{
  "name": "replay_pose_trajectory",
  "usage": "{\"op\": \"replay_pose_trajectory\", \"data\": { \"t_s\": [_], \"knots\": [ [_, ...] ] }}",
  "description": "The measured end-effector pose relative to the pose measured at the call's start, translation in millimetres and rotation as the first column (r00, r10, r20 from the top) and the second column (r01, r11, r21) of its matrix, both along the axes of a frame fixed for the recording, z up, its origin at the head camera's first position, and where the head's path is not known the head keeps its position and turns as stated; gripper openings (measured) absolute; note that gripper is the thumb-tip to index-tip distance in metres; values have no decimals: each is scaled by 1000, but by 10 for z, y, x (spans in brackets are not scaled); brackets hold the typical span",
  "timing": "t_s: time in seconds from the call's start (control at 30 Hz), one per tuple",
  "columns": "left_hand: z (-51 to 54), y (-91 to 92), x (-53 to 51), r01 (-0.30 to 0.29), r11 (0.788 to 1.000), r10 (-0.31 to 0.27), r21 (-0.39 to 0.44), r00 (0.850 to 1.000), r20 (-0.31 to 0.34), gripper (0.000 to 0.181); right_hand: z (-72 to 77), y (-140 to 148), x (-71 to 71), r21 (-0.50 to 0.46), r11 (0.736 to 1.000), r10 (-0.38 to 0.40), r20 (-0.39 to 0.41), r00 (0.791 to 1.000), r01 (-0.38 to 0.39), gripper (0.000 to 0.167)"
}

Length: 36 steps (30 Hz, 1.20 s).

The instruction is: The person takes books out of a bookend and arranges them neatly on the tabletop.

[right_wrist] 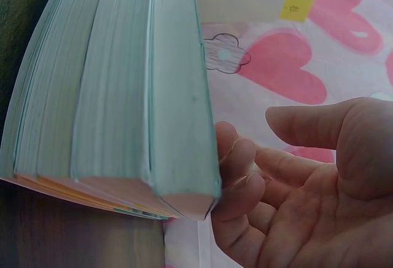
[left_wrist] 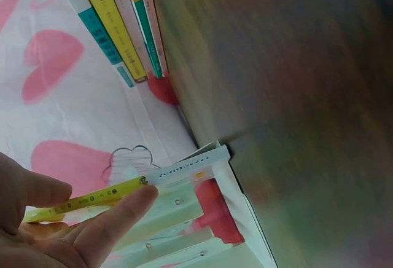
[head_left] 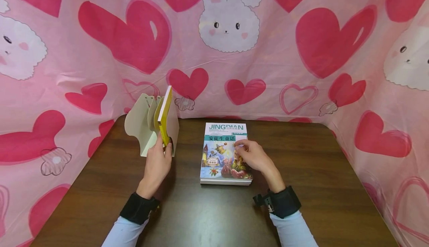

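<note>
My left hand (head_left: 156, 165) pinches a slim yellow-and-white book (head_left: 164, 117) between thumb and fingers. The book stands upright at the right-hand slot of a cream file rack (head_left: 135, 124); how deep it sits I cannot tell. In the left wrist view, its spine (left_wrist: 107, 193) runs between the thumb and a straight finger. My right hand (head_left: 257, 157) hovers by the right side of a book stack, whose top book (head_left: 218, 148) has a blue illustrated cover. Its fingers are loosely bent and hold nothing; the right wrist view shows them close beside the stacked pages (right_wrist: 116, 90), contact unclear.
The rack and the stack stand apart on a dark brown wooden table (head_left: 214, 213). A pink cloth (head_left: 187, 101) with hearts and rabbits hangs behind the table and along both sides. In the left wrist view, the stack's several spines (left_wrist: 113, 28) show different colours.
</note>
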<state>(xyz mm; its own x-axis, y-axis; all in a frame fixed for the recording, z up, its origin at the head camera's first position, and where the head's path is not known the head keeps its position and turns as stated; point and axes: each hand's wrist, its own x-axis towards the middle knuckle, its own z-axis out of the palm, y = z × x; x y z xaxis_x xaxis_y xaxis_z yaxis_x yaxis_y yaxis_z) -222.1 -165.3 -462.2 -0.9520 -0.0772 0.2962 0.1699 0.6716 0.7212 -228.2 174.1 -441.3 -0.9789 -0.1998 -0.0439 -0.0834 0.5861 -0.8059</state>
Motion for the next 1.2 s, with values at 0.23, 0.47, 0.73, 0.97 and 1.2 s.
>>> {"op": "replay_pose_trajectory", "data": {
  "t_s": [0.23,0.47,0.73,0.97,1.2],
  "knots": [
    [-26,-23,23,-23,1000,23,-11,1000,4,56,18,-14,-4,4,1000,13,-10,1000,-13,30],
    [-41,-66,-82,-25,998,24,-56,1000,-8,56,10,-32,-8,-9,1000,14,-2,1000,-14,29],
    [-65,-59,-90,-7,998,8,-60,1000,6,35,12,-60,7,-33,999,21,17,1000,-20,29],
    [-52,-29,40,3,999,-1,-39,999,32,41,-1,-43,10,-44,999,15,22,1000,-14,28],
    [-29,-32,81,-3,1000,4,-19,999,42,52,-1,-39,16,-48,999,18,22,1000,-17,28]
  ]
}}
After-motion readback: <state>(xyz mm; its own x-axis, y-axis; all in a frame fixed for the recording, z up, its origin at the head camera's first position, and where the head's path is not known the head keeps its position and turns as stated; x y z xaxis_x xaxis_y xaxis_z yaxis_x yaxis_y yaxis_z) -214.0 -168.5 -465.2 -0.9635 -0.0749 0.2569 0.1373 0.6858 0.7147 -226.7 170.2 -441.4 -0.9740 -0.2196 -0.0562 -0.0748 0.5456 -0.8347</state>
